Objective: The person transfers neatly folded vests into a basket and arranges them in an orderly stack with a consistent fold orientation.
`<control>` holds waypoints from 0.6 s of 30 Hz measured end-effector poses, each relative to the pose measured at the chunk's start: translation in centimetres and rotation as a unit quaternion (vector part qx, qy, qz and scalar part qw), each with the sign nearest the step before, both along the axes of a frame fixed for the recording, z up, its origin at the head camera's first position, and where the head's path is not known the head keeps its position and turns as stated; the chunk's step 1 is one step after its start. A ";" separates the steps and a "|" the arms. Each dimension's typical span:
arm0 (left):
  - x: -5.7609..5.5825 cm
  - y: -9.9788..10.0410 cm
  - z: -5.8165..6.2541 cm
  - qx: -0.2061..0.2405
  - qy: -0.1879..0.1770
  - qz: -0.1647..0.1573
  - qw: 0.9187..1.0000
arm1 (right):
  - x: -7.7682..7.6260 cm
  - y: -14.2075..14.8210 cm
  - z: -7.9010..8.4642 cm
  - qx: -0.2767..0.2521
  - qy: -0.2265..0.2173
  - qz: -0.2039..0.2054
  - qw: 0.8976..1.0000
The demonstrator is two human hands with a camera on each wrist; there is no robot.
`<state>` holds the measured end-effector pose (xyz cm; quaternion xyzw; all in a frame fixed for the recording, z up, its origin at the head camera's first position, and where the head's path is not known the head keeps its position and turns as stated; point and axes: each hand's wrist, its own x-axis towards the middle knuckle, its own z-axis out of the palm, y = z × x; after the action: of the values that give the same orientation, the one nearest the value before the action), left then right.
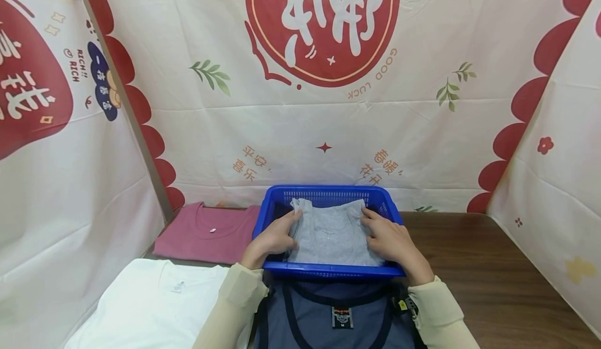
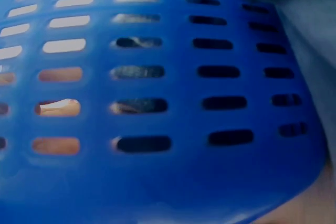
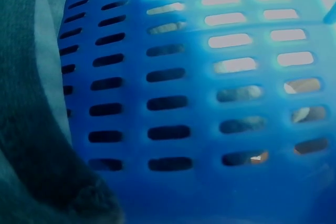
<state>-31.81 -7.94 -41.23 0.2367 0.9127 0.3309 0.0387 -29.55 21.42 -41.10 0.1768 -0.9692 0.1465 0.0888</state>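
A folded light grey T-shirt (image 1: 331, 234) lies inside a blue plastic basket (image 1: 333, 268), its neckline toward the far side. My left hand (image 1: 274, 237) reaches over the basket's left rim and holds the shirt's left edge. At the opposite edge, my right hand (image 1: 392, 239) grips the shirt's right side. Some fingertips are hidden by the cloth. Both wrist views are filled by the slotted basket wall (image 2: 178, 177), (image 3: 157, 192), so neither shows the fingers' grip.
Left of the basket lies a folded dusty-pink T-shirt (image 1: 220, 237), with a white T-shirt (image 1: 155, 302) nearer. A dark blue garment with black trim (image 1: 312, 312) lies before the basket. Brown tabletop (image 1: 488, 276) extends to the right; printed cloth walls (image 1: 300, 124) enclose the table.
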 end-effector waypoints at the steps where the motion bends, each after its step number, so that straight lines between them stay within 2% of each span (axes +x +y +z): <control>1: 0.0 0.0 -0.1 -0.003 0.005 -0.002 1.000 | 0.0 0.0 0.0 0.000 0.002 0.002 1.000; 8: 0.0 0.1 -0.1 -0.015 -0.004 0.002 1.000 | 0.0 -0.1 -0.1 -0.022 -0.009 0.009 1.000; 14: 0.0 0.1 -0.2 -0.048 0.000 0.002 0.999 | 0.2 -0.1 -0.2 -0.015 0.007 0.003 1.000; 18: 0.1 0.2 -0.1 -0.054 -0.005 0.009 0.998 | 0.1 -0.1 -0.2 -0.009 0.009 -0.003 1.000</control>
<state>-31.72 -7.71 -41.38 0.2246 0.9311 0.2826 0.0530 -29.43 21.30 -41.32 0.1739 -0.9676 0.1537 0.0994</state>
